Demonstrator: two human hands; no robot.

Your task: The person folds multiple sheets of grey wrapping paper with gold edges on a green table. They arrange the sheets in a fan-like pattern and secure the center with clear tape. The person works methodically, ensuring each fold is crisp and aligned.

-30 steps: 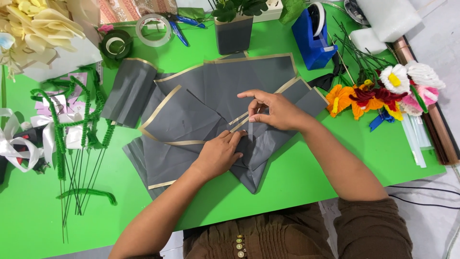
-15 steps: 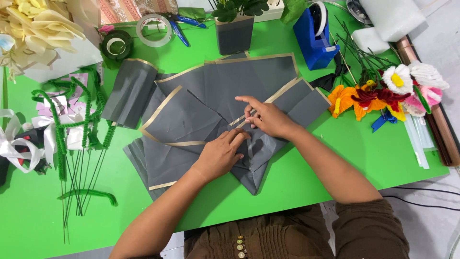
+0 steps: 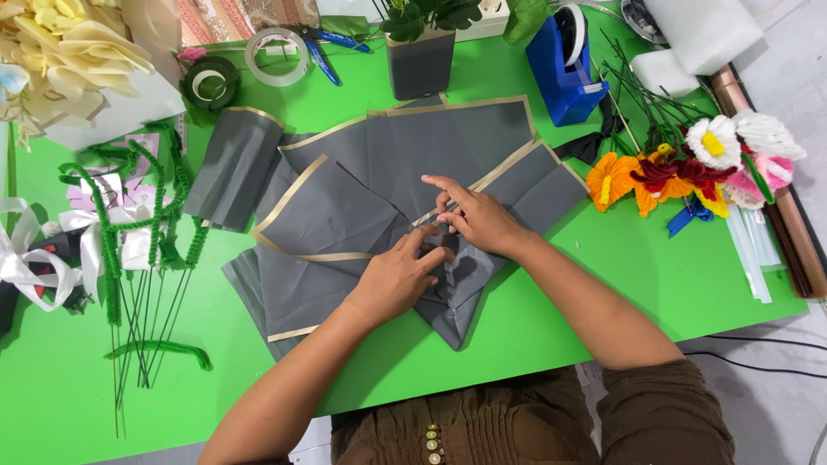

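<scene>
Grey wrapping paper (image 3: 345, 215) with gold edges lies fanned out in overlapping sheets across the middle of the green table (image 3: 534, 327), reaching toward its near edge. The left hand (image 3: 398, 277) presses flat on the sheets, fingers spread. Just beside it, the right hand (image 3: 478, 220) pinches a fold of the paper between thumb and fingertips, forefinger stretched out. A blue tape dispenser (image 3: 564, 65) stands near the far edge.

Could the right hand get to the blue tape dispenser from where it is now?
Probably yes: the right hand rests on the grey wrapping paper, and only flat paper lies between it and the blue tape dispenser.
</scene>
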